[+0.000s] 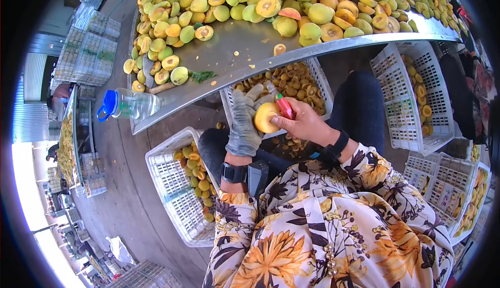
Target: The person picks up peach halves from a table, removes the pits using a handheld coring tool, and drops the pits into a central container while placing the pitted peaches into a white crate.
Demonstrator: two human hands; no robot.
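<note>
My left hand [244, 124], in a grey knitted glove, is closed around a yellow peach [266, 117] with its rounded side toward me. My bare right hand [306, 124] grips a knife with a red handle [284, 107], and its thumb presses against the peach. The metal end of the knife points up and away, partly blurred near the glove's fingers. Both hands are above a white crate [322, 82] of cut peach pieces [291, 77], just below the edge of a metal table [229, 46].
Heaped whole and halved peaches [268, 7] cover the table's far side. A clear bottle with a blue lid [136, 104] lies at its left corner. Crates of fruit stand at left [169, 184] and right [388, 90]. Stacked crates [94, 48] rise farther left.
</note>
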